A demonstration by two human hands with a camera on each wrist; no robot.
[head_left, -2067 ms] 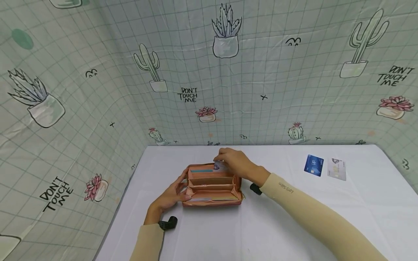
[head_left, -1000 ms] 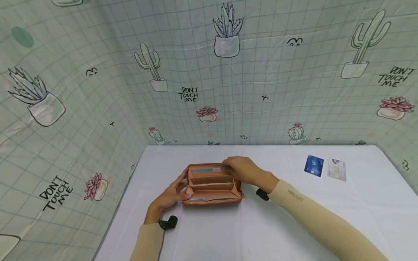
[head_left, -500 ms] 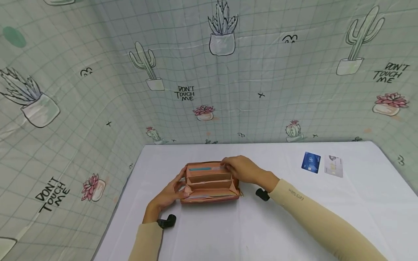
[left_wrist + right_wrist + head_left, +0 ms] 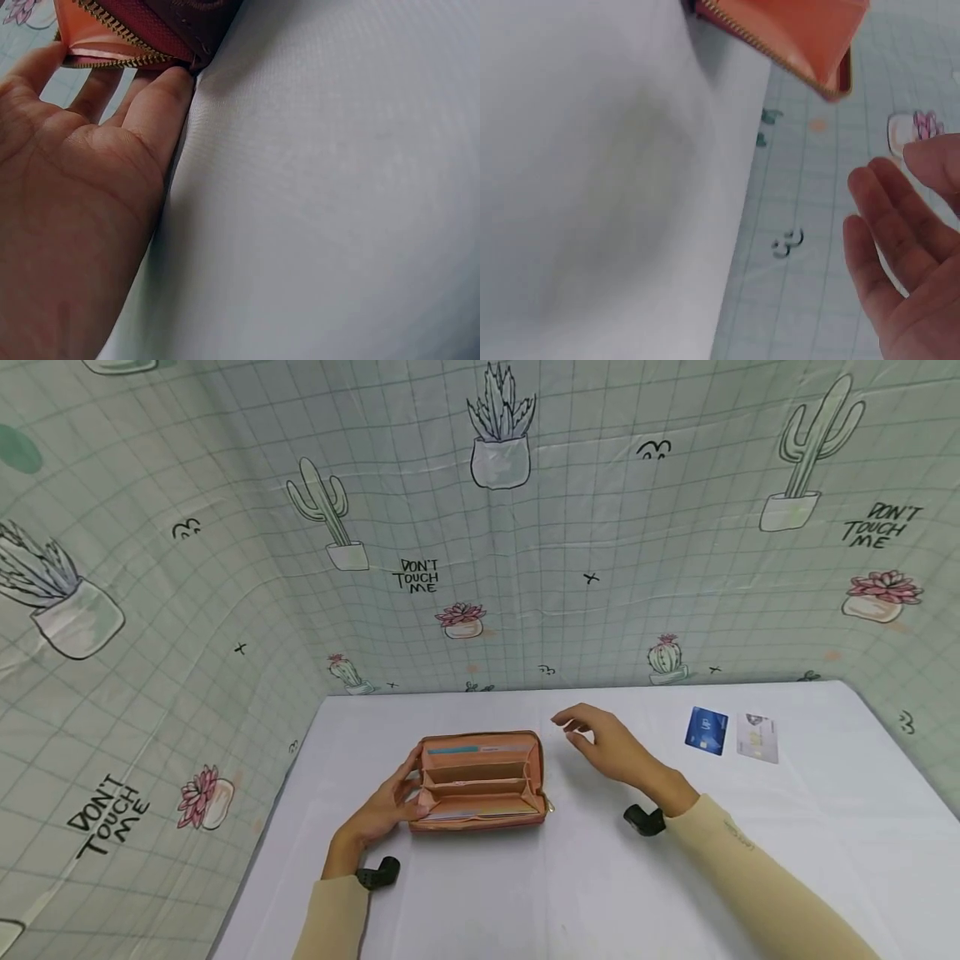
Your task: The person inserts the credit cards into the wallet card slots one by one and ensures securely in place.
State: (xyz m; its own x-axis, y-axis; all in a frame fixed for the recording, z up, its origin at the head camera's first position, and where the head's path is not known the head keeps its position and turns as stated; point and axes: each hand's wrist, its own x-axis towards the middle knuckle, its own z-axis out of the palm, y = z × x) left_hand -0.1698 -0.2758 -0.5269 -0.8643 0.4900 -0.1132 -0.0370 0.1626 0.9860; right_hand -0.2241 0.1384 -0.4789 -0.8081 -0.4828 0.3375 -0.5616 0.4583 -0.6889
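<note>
An unzipped pinkish-orange zip-around wallet [image 4: 480,768] stands spread on the white table, its pockets facing up. A teal-edged card [image 4: 452,750] and a pale card [image 4: 504,748] peek from its rear slots. More card edges show in the front slots. My left hand [image 4: 384,808] grips the wallet's left end, thumb at the front corner and fingers along the side; the left wrist view shows them on the zip edge. My right hand [image 4: 611,747] hovers right of the wallet, apart from it, fingers loosely bent and holding nothing. The right wrist view shows this hand [image 4: 911,255] beside the wallet's corner.
At the back right of the table [image 4: 600,893] lie a blue bank card [image 4: 707,731] and a silvery-white card [image 4: 757,737], side by side. A cactus-print cloth [image 4: 585,527] hangs behind the table and along the left.
My right hand pushed a pale card down into the wallet's rear slot, then let go and moved away to the right. The left hand keeps its hold on the wallet.
</note>
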